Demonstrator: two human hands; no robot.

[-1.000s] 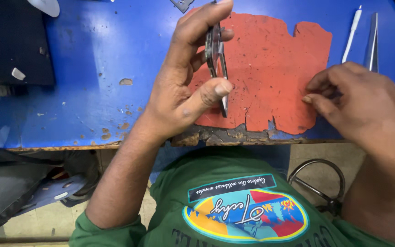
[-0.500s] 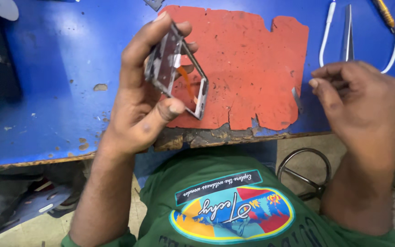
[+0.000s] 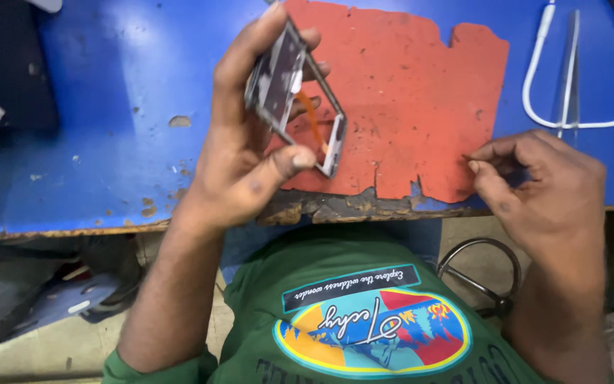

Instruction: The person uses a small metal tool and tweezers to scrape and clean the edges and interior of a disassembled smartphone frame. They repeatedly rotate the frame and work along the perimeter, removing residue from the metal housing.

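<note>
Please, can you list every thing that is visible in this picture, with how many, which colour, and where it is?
phone frame: 1, silver metal with an orange strip inside, held tilted above the mat
mat: 1, red-orange with torn edges, lying on the table
table: 1, blue top, worn and chipped at the near edge
cable: 1, white, looped at the top right of the table
tweezers: 1, metal, lying over the cable
dark pad: 1, black, at the top left
ring-shaped metal part: 1, dark, below the table edge at the right
shirt: 1, green with a coloured print
left hand: 1, gripping the phone frame
right hand: 1, fingertips pinched at the mat's right edge; what they pinch is too small to tell
</note>
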